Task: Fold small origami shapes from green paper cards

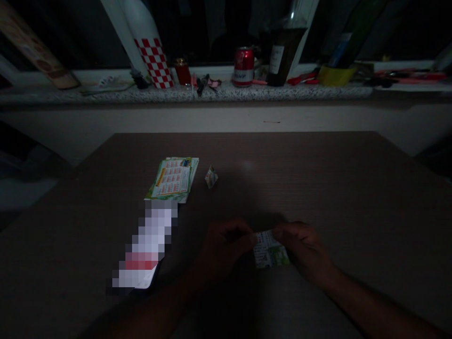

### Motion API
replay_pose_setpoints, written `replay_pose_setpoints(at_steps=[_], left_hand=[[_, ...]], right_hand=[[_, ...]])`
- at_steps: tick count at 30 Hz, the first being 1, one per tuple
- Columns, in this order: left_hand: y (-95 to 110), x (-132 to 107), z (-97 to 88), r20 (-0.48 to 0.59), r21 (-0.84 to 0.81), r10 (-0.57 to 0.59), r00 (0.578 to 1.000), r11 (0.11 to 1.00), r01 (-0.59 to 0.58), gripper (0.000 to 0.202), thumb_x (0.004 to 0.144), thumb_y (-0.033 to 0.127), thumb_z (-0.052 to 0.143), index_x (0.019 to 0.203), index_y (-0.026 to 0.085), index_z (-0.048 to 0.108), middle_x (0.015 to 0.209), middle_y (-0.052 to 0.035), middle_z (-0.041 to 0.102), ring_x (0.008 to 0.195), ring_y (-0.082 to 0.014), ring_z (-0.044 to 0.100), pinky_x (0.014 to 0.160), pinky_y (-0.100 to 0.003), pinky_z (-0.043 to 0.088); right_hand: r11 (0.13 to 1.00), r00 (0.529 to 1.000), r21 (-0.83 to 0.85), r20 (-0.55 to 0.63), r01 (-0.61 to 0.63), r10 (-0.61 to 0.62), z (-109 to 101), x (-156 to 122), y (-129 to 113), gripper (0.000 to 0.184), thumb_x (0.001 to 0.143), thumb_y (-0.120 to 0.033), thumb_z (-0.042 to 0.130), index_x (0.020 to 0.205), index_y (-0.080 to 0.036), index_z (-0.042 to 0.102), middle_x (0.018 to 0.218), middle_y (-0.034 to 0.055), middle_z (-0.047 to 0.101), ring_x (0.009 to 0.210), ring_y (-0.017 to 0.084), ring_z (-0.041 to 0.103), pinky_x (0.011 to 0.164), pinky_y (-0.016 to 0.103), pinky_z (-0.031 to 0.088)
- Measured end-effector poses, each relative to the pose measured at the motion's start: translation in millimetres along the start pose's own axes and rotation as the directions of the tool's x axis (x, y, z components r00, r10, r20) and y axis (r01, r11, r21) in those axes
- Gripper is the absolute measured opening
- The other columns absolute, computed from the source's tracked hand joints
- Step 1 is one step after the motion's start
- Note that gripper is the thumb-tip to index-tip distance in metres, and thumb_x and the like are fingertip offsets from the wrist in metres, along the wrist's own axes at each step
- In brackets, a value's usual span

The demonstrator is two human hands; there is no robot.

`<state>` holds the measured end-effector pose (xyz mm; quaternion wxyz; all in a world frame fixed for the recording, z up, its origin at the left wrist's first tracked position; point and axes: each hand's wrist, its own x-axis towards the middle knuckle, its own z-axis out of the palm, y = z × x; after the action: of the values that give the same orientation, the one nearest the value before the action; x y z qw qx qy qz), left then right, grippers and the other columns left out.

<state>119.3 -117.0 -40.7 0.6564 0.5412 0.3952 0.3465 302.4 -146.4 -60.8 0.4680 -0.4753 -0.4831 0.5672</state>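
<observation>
Between my two hands is a small printed paper card [271, 249], pale with a green patch at its lower right. My left hand [228, 245] pinches its upper left corner, thumb and fingertips pressed together. On the other side, my right hand [306, 247] grips the upper right edge. A small folded paper piece [211, 177] stands on the table beyond my left hand. Left of it lies a stack of printed cards [172, 179], with green borders and rows of red figures.
A lit phone [146, 254], its screen blurred out, lies on the brown table [300, 174] left of my hands. Along the stone windowsill [212, 94] stand a checkered bottle [154, 61], a red can [243, 67], a dark bottle [280, 56] and a yellow pot [336, 76].
</observation>
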Motion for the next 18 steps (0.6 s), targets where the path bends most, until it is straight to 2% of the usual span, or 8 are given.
replay_pose_setpoints(at_steps=[3, 8, 13, 18], left_hand=[[-0.5, 1.0, -0.4, 0.011, -0.017, 0.004, 1.0, 1.0, -0.004, 0.014, 0.075, 0.024, 0.065, 0.065, 0.015, 0.063, 0.061, 0.0025, 0.053, 0.06, -0.0101, 0.045, 0.056, -0.021, 0.035], [0.5, 2.8, 0.1, -0.031, -0.025, 0.008, 0.999, 1.0, -0.009, 0.013, 0.076, 0.025, 0.065, 0.069, 0.015, 0.065, 0.064, 0.0017, 0.056, 0.063, -0.0111, 0.049, 0.059, -0.021, 0.038], [1.3, 2.6, 2.1, -0.063, -0.039, -0.024, 0.998, 0.999, 0.021, 0.013, 0.073, 0.025, 0.067, 0.066, 0.014, 0.066, 0.062, 0.0014, 0.057, 0.062, -0.0111, 0.05, 0.059, -0.021, 0.039], [0.2, 3.0, 1.1, -0.108, -0.033, -0.028, 0.994, 0.999, 0.024, 0.014, 0.074, 0.027, 0.067, 0.067, 0.014, 0.066, 0.062, 0.0018, 0.057, 0.061, -0.0106, 0.049, 0.057, -0.021, 0.038]], right_hand=[[1.0, 0.999, 0.007, 0.043, 0.025, -0.026, -0.7, 0.5, -1.8, 0.042, 0.082, -0.048, 0.059, 0.054, -0.017, 0.054, 0.05, -0.0044, 0.039, 0.048, 0.009, 0.035, 0.046, 0.022, 0.029], [0.994, 0.982, -0.066, 0.175, 0.089, -0.076, 1.3, 1.5, -4.9, 0.027, 0.085, -0.039, 0.058, 0.074, -0.016, 0.067, 0.06, -0.0013, 0.054, 0.052, 0.009, 0.045, 0.051, 0.021, 0.038], [0.985, 0.985, -0.136, 0.148, 0.104, -0.083, 3.0, 1.6, -4.9, 0.027, 0.086, -0.033, 0.059, 0.068, -0.014, 0.067, 0.058, 0.0001, 0.057, 0.051, 0.009, 0.047, 0.05, 0.021, 0.04], [0.989, 0.987, -0.121, 0.144, 0.087, -0.069, 3.9, 2.1, -3.9, 0.021, 0.084, -0.032, 0.062, 0.073, -0.016, 0.069, 0.064, 0.0012, 0.062, 0.056, 0.01, 0.052, 0.053, 0.021, 0.043]])
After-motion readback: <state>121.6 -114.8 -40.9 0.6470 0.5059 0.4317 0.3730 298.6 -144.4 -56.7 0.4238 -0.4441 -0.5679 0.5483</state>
